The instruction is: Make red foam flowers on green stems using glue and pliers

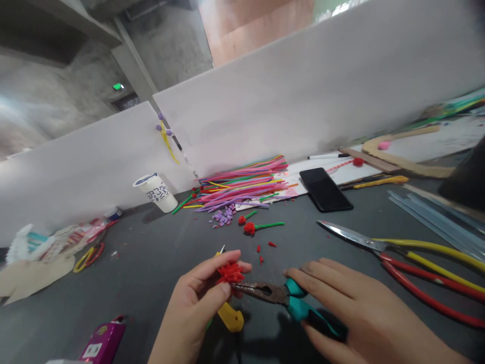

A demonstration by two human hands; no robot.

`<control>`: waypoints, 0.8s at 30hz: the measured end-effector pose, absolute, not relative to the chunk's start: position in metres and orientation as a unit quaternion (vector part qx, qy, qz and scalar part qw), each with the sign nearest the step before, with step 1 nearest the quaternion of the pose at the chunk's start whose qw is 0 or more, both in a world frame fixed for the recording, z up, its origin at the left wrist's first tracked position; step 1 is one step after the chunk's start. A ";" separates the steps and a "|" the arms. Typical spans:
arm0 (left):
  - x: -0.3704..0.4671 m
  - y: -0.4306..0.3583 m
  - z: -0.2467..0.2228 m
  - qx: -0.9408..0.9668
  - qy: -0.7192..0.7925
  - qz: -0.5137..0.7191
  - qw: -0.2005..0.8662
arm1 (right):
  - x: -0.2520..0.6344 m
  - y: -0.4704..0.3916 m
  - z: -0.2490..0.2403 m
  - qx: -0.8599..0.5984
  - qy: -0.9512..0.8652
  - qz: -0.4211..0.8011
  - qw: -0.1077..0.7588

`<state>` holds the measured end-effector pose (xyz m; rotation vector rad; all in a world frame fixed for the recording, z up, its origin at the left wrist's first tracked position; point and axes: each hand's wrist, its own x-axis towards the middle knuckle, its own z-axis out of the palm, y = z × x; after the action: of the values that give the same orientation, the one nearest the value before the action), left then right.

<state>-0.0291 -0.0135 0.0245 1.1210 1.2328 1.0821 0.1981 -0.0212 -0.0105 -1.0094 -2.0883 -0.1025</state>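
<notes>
My left hand pinches a spiky red pipe-cleaner flower between thumb and fingers. My right hand is wrapped round the teal and black handles of needle-nose pliers. The rusty jaws of the pliers reach the lower edge of the flower, by my left thumb; whether they grip a piece of it, I cannot tell. Beneath my left hand lies a yellow-handled tool, partly covered. Just beyond my hands are small red cut pieces and a red flower with a green stem.
Large scissors with red and yellow handles lie at the right. Behind are a black phone, bundled pipe cleaners, purple bits and a paper cup. A purple box sits front left. A white partition bounds the table.
</notes>
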 end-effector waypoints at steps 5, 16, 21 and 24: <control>-0.028 -0.012 0.026 0.460 0.509 0.463 0.561 | 0.200 -0.022 -0.017 -0.402 -0.820 -0.087 0.397; -0.027 -0.014 0.037 0.391 0.458 0.499 0.623 | 0.206 -0.018 -0.005 -0.398 -0.817 -0.006 0.417; -0.031 -0.013 0.035 0.403 0.452 0.455 0.653 | 0.204 -0.017 -0.002 -0.393 -0.818 -0.014 0.419; -0.030 -0.013 0.036 0.409 0.461 0.438 0.654 | 0.206 -0.017 -0.002 -0.386 -0.826 -0.023 0.410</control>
<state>-0.0302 -0.0130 0.0357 0.9273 1.0450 0.9943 0.2056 -0.0171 -0.0020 -0.9718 -2.0800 -0.0583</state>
